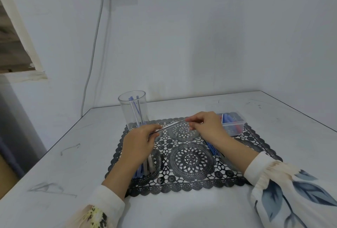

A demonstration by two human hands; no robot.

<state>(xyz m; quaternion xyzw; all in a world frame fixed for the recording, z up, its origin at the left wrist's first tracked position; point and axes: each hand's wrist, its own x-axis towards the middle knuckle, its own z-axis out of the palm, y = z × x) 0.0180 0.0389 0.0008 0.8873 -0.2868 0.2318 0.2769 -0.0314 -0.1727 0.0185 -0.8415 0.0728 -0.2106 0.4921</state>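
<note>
A clear pen barrel (168, 126) hangs above the black lace placemat (193, 176), slanting up to the right. My left hand (140, 144) pinches its lower end. My right hand (206, 125) pinches its upper tip between thumb and fingers. A clear plastic cup (134, 111) at the mat's back left holds a few pens with blue caps. Blue and grey pen parts (147, 168) lie on the mat under my left wrist. Thin blue refills (212, 148) lie under my right wrist.
A clear plastic box (232, 123) with blue and red pen parts sits at the mat's back right. The white table (54, 164) meets the wall behind the cup. A white cable (91, 60) runs down the wall from a socket at the top.
</note>
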